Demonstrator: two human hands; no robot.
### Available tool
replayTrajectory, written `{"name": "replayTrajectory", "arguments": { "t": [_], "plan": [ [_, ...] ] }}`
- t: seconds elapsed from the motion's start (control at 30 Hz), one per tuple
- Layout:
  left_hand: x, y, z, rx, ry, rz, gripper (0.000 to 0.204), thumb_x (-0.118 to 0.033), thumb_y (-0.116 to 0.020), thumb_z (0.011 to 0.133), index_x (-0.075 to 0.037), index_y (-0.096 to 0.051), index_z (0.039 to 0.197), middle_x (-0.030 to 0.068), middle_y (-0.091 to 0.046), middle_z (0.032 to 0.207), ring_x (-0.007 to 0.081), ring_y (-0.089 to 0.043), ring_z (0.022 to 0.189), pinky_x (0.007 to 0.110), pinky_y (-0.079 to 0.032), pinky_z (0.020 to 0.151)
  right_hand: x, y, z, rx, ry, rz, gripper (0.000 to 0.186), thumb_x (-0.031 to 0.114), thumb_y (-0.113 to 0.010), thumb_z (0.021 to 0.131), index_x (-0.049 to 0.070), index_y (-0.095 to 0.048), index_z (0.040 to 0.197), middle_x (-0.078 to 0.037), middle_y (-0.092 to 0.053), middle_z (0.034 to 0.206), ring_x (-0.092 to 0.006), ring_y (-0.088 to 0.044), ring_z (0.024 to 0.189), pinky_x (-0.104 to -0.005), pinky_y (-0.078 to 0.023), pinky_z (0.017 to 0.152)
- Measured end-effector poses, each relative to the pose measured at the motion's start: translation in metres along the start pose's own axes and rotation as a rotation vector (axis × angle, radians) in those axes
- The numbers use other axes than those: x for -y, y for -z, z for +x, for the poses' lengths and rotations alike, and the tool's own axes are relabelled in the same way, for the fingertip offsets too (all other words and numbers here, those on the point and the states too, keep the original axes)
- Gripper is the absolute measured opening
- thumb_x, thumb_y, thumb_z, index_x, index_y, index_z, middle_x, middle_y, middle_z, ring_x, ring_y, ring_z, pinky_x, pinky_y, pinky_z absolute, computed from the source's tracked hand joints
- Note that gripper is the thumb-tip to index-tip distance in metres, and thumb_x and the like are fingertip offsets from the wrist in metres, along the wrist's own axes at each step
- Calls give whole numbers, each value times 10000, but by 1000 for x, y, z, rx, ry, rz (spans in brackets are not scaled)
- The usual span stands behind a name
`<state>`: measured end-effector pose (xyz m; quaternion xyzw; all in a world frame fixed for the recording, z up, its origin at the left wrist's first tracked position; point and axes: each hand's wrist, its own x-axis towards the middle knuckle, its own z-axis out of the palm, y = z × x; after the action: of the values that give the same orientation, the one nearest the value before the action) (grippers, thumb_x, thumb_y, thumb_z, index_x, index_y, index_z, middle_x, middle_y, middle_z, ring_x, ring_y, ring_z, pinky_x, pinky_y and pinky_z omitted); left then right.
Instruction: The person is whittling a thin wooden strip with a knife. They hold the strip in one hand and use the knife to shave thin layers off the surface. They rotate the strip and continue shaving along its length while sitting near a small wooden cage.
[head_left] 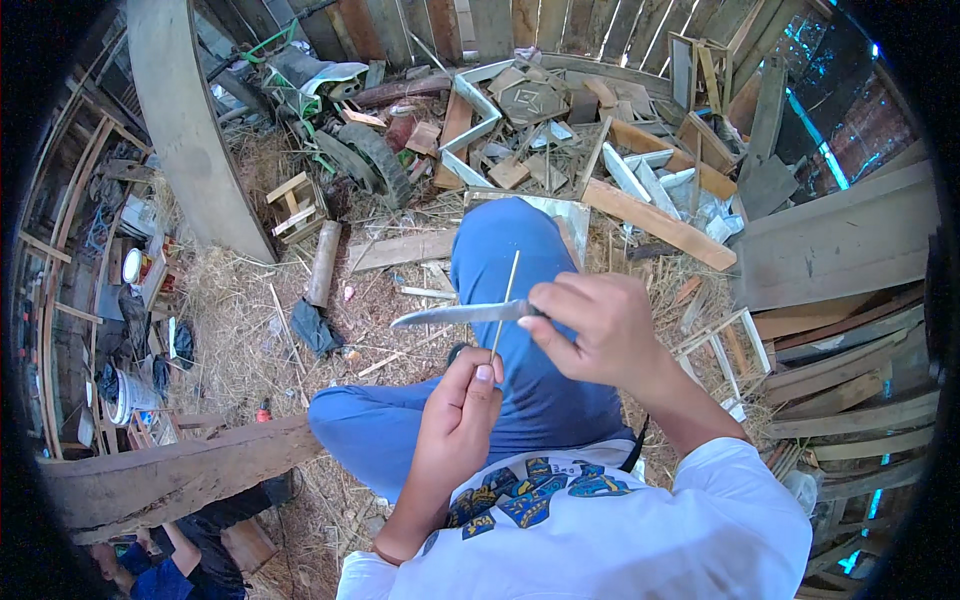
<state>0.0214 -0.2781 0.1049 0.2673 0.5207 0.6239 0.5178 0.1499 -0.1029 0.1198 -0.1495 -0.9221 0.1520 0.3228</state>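
Pinched between the thumb and fingers of my left hand (464,400) is a thin, pale stick (508,285) that points up and away from me. My right hand (598,318) is wrapped round the handle of a knife (455,314), its blade reaching left across the stick. Blade and stick cross just above my left fingers; whether the edge presses on the stick I cannot tell. Most of the knife's handle is hidden inside my right fist. Both hands are over my blue-trousered legs (510,240).
Scrap boards and frames (640,190) are heaped ahead. A wheel (378,160) stands by a wooden stool (297,208) and a log (323,262). A thick beam (190,475) runs at left, with another person (185,560) beyond it. Straw covers the floor (235,340).
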Motion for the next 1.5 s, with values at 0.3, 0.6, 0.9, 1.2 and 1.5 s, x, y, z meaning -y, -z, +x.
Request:
{"name": "replayTrajectory", "arguments": {
  "t": [0.3, 0.6, 0.9, 1.2, 1.5],
  "plan": [
    [-1, 0, -1, -21, -4, 48, 190, -191, -434, 1146, -61, -514, 1033, -98, -334, 704, -7, -281, 575, 214, -205, 501, -6, 1, 1, 29, 44, -56, 180, 277, -781, 856, 125, -686, 879, -45, -573, 677, -259, -610, 555, -387, -457, 494],
    [5, 1, -3, -11, -1, -8, 201, -199, -439, 1146, -63, -514, 1018, -95, -341, 719, -9, -290, 588, 216, -206, 507, -29, -3, 1, -113, -121, -63, 160, 320, -751, 889, 172, -692, 902, -25, -603, 705, -247, -654, 610, -381, -494, 525],
    [9, 6, 2, -72, -17, 44, 179, -161, -432, 1142, -60, -523, 1025, -109, -321, 691, -16, -275, 566, 216, -188, 498, -42, 0, -2, -210, -316, -75, 140, 253, -747, 893, 119, -712, 909, -70, -664, 741, -286, -674, 626, -398, -516, 556],
    [4, 2, 1, -70, -11, 67, 159, -153, -449, 1137, -56, -536, 1046, -104, -336, 695, -11, -285, 574, 215, -208, 499, -17, -5, -2, -97, -153, 68, 142, 197, -779, 853, 83, -706, 898, -80, -677, 739, -273, -664, 588, -372, -502, 521],
    [1, 0, 1, -54, -20, 67, 171, -169, -450, 1140, -52, -527, 1042, -95, -337, 712, -5, -280, 587, 216, -214, 506, -7, -5, -2, -16, -1, -18, 184, 256, -789, 859, 108, -684, 886, -48, -607, 688, -263, -624, 563, -383, -473, 509]
  ]
}}
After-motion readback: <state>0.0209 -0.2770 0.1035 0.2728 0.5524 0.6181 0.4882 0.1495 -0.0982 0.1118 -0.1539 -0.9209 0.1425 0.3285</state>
